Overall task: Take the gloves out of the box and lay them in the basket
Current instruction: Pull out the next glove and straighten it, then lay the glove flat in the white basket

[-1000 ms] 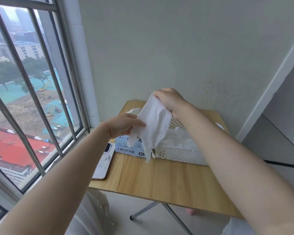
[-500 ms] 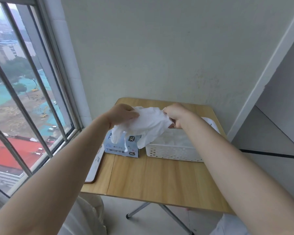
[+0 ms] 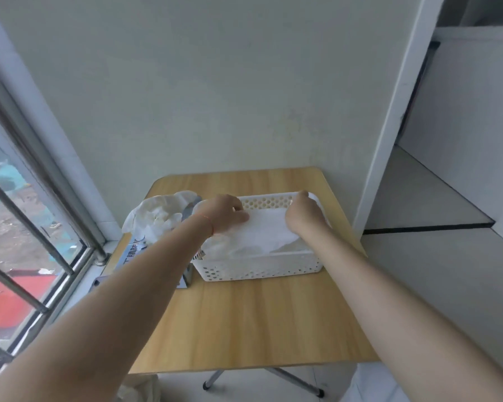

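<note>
A white perforated basket (image 3: 259, 269) stands on the wooden table (image 3: 253, 323), with white gloves piled inside. Over it, a white glove (image 3: 266, 230) lies spread flat on the pile. My left hand (image 3: 225, 213) grips the glove's left end and my right hand (image 3: 304, 214) grips its right end, both down inside the basket. Left of the basket is the blue glove box (image 3: 134, 250), partly hidden by my left forearm, with crumpled white gloves (image 3: 160, 216) sticking out of its top.
The table stands in a corner against a pale wall (image 3: 215, 97). A barred window (image 3: 26, 227) runs close along the left. To the right is open floor (image 3: 436, 256) and a white doorway frame (image 3: 389, 126). Metal table legs (image 3: 288, 384) show below the front edge.
Both hands carried the glove from above the box rightward and down into the basket, spreading it flat. The view has shifted right and tilted lower over the table.
</note>
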A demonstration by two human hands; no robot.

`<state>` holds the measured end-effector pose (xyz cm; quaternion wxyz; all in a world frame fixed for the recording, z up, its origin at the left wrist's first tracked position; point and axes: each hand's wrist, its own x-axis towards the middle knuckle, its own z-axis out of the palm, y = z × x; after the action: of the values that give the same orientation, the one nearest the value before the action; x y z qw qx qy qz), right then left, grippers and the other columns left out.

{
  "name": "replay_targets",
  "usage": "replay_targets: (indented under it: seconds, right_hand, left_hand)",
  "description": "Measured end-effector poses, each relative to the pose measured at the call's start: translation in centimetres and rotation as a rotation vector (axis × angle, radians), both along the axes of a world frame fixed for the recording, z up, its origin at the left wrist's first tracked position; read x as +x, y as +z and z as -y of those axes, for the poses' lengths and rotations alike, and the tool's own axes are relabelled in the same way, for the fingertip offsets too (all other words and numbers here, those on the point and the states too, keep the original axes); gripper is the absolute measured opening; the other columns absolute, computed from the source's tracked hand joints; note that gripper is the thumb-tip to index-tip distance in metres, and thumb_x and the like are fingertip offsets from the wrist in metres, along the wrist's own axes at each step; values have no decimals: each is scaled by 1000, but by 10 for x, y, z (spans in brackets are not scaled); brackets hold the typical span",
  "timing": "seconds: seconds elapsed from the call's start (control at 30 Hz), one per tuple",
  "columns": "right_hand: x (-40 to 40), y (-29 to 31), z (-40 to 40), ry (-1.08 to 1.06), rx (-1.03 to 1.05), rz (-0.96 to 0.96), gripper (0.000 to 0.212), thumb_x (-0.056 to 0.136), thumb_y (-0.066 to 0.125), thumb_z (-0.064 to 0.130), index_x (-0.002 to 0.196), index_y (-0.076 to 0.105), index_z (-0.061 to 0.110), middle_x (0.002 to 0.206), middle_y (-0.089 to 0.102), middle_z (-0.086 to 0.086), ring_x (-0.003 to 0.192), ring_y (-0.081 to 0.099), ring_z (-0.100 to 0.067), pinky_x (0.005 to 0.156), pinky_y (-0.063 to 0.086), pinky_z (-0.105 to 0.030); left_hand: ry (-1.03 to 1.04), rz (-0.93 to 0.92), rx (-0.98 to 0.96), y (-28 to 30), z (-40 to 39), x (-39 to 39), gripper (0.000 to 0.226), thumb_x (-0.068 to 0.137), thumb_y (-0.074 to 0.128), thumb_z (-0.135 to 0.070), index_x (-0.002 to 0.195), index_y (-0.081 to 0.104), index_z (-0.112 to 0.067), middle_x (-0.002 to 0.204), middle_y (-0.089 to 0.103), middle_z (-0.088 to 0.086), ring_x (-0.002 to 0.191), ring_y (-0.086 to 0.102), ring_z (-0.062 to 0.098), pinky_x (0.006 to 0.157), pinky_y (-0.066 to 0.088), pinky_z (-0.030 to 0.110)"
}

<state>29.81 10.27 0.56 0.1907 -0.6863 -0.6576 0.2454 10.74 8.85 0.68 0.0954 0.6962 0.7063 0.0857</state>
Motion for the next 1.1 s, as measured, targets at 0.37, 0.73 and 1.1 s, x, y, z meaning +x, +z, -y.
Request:
replay_targets:
  seconds: [0.37,0.73,1.1]
  right_hand:
    - [-1,-7,1,105,-2,340,75,97,38,-1,154,-9,9,130,57,-16,92,59,-25,66,46,-32]
    - [-10,-1,8,111,393,640,38,89,54,2,125,43,3,122,52,-16,108,54,-29,83,44,-35]
    - [-143,23,29,526,478,354,19,96,42,14,108,57,11,115,56,-8,110,50,-29,90,35,-39]
  left_hand:
    - [-187,-1,38,0,21,30,35,85,67,-53,112,63,-30,104,52,-5,94,56,16,78,43,28]
    - [-6,43,-163,3,27,2,72,77,67,-67,134,50,-26,135,55,0,120,54,22,102,44,37]
    - [481,174,402,15,67,-127,35,90,60,-25,125,59,-17,127,55,7,115,54,29,93,46,39]
